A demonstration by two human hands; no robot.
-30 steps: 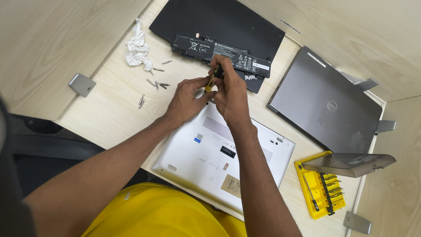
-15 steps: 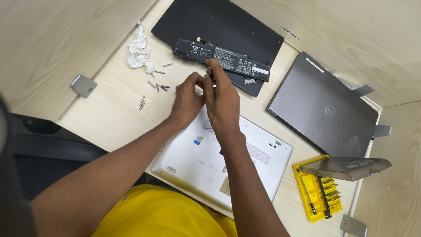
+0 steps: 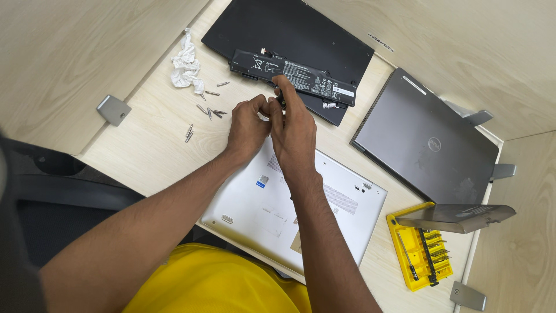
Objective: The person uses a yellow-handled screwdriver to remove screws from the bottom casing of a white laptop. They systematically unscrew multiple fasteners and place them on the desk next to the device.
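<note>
My left hand [image 3: 248, 124] and my right hand [image 3: 294, 132] meet over the far edge of a white laptop base [image 3: 278, 217] that lies upside down on the desk. My right hand grips a small dark screwdriver [image 3: 281, 99], of which only a short piece shows above the fingers. The fingertips of my left hand pinch at the same tool from the left. Its tip is hidden by the fingers. Just beyond the hands lies a long black battery [image 3: 307, 78] on a black laptop cover [image 3: 301, 32].
Several loose screws [image 3: 209, 110] and a crumpled white tissue [image 3: 186, 64] lie left of the hands. A closed grey laptop [image 3: 425, 139] sits at the right, with a yellow bit case [image 3: 418, 255] below it under a grey metal bracket [image 3: 457, 215]. My yellow shirt [image 3: 214, 284] is at the desk's near edge.
Both hands stay pressed together in about the same spot. Less of the dark tool shows between the fingers than a second ago.
</note>
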